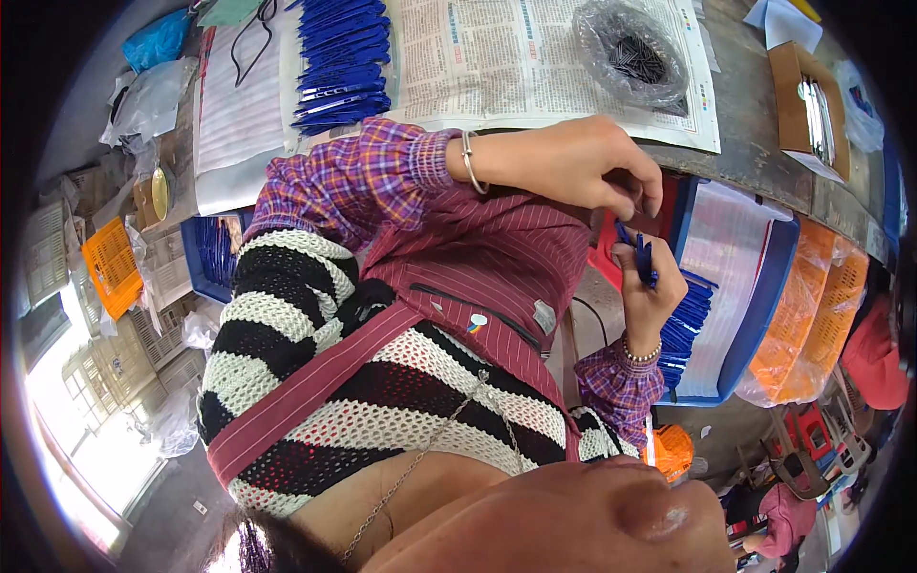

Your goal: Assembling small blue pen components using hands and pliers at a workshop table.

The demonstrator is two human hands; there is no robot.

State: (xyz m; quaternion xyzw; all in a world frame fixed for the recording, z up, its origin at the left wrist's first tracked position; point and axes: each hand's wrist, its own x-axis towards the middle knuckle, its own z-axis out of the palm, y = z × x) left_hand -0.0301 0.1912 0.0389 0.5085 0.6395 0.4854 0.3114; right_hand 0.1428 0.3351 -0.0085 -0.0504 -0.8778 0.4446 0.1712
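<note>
My right hand (651, 291), with a beaded bracelet at its wrist, is closed on a narrow blue plastic piece (644, 258). Just beyond and to the left of it is my left hand (602, 170), a metal bangle round its wrist. Its fingers are curled in with the thumb close to them; whatever is between the fingertips is hidden. Below my right hand, similar blue pieces (690, 329) lie stacked in a blue tray (759, 334). A clear plastic bag (611, 48) of small, thin black parts (638, 59) sits on the table past my left hand.
Newspaper (468, 72) covers part of the worktable (745, 95). A long row of blue pieces (342, 67) lies on it at left. To the right are a small cardboard box (810, 115) and orange crates (802, 306). Another person (788, 516) is at the lower right.
</note>
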